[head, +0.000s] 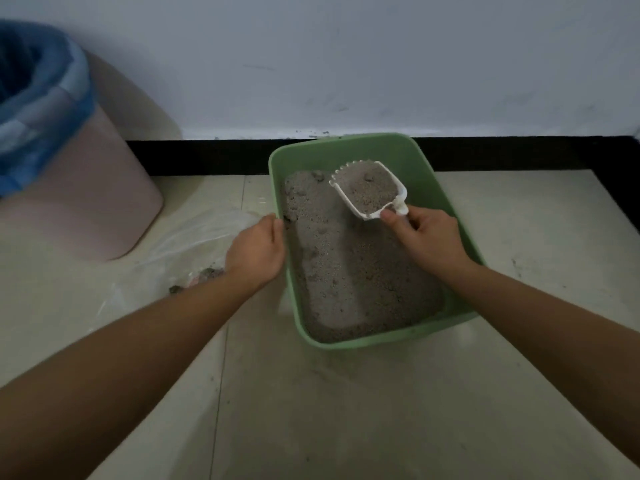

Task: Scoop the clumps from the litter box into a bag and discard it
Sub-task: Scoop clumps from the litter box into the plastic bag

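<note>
A green litter box [408,150] full of grey litter [353,271] sits on the tiled floor against the wall. My right hand [426,237] grips the handle of a white slotted scoop [369,190], held above the far part of the box and loaded with litter and a small clump. My left hand [258,251] holds the box's left rim, fingers curled over the edge. A clear plastic bag [194,244] lies flat on the floor left of the box, with a few dark clumps [207,273] in it, partly hidden by my left forearm.
A pink waste bin [86,192] lined with a blue bag [41,98] stands at the left by the wall. A black skirting strip [194,157] runs along the wall's foot. Small clumps dot the litter surface. Pale floor tiles spread in front.
</note>
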